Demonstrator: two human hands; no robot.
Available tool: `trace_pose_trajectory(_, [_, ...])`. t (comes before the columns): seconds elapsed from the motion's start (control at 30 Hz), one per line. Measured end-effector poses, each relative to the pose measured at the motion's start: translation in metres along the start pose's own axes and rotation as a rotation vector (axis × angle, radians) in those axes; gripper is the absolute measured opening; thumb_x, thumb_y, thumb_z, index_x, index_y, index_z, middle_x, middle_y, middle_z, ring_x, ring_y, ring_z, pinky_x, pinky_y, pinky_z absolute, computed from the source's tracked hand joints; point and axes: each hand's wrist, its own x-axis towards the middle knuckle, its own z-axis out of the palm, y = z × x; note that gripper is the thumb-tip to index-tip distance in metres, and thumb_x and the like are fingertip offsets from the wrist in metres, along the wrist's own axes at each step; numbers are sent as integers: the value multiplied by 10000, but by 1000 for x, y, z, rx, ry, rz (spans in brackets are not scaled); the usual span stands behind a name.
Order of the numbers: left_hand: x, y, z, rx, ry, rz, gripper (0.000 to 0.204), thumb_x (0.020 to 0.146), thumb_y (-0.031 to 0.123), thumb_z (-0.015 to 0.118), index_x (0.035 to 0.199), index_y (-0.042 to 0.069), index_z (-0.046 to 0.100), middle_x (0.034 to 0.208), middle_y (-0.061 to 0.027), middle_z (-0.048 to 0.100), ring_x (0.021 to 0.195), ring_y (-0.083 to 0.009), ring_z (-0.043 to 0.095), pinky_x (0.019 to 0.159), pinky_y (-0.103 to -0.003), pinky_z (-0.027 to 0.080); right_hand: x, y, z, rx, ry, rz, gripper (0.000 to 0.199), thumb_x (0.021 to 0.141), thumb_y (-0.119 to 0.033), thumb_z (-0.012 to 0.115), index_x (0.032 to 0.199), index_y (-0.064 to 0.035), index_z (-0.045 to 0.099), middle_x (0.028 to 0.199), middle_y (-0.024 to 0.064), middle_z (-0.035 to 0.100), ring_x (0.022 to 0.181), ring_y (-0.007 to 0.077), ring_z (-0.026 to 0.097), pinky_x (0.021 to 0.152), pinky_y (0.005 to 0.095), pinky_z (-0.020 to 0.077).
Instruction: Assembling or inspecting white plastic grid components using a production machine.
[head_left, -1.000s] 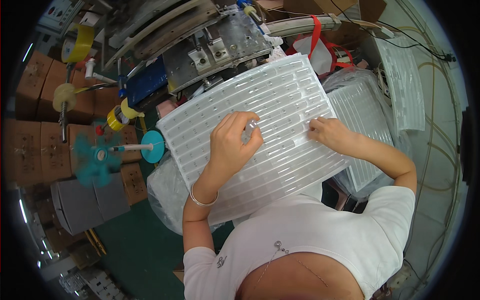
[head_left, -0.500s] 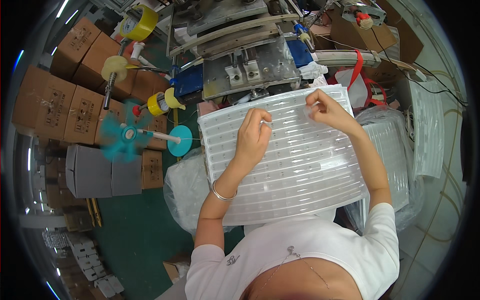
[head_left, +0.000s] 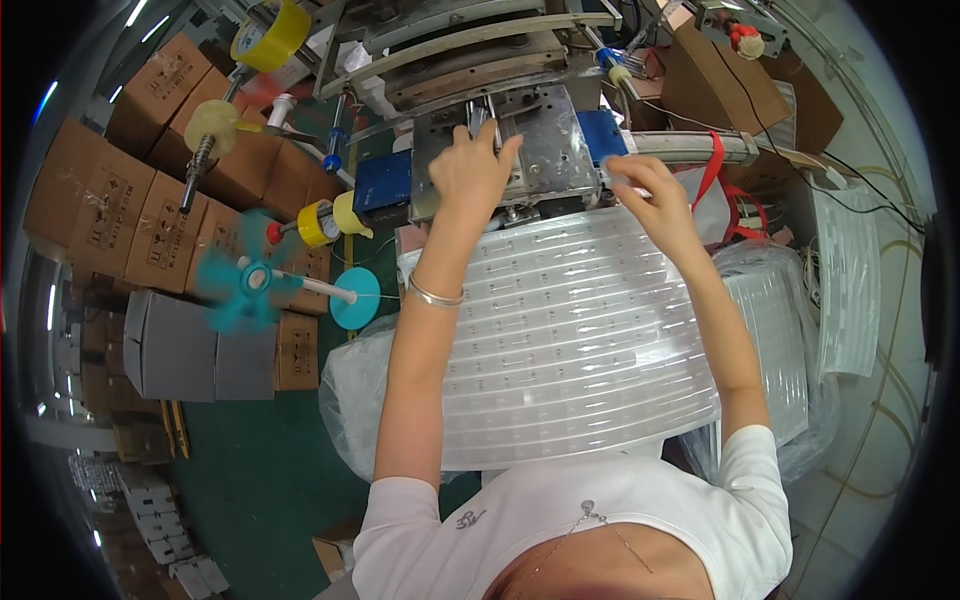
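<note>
My left hand [head_left: 470, 178] reaches over the metal plate [head_left: 550, 150] of a press-like machine. Its thumb stands apart from the fingers, whose tips touch or hover at the bolted metal brackets [head_left: 515, 170]; nothing shows in its grasp. At the plate's right corner, my right hand [head_left: 655, 205] has its fingers curled together in a pinch. A small clear piece [head_left: 609, 174] seems to be between the fingertips, too small to name. Beneath both forearms lies a large translucent plastic tray [head_left: 560, 340] with many ribbed rows holding small clear parts.
A teal fan [head_left: 255, 280] spins at the left, near yellow tape rolls [head_left: 318, 222] and stacked cartons [head_left: 100, 205]. To the right, more ribbed trays [head_left: 770, 330] sit in clear plastic bags. A red strap [head_left: 712, 185] and a black cable [head_left: 850, 190] hang beyond.
My left hand has gone from above the tray forward onto the machine's plate, its pinch now loosened. My right hand has shifted slightly forward, off the tray's far edge, still pinched.
</note>
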Motion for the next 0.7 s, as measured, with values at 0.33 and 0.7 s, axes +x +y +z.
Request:
trace_pose_trajectory(0.33, [-89,23,-32,-550,-79,8,261,809,177,661,1050,81,630,803,-112,639,650,-253,628,563,-333,482,74,-1,84,-550,97,-330,140,801,-191,656,911,-106,648,872,56,641,752,262,628,607,342,515])
trace_pose_trajectory(0.7, [-129,76,-24,-660,-148,444,322,748,162,709,1045,83,615,799,-72,603,620,-244,614,532,-331,481,91,5,97,-444,136,-161,253,762,-341,667,894,-127,651,835,72,636,800,293,609,714,415,480])
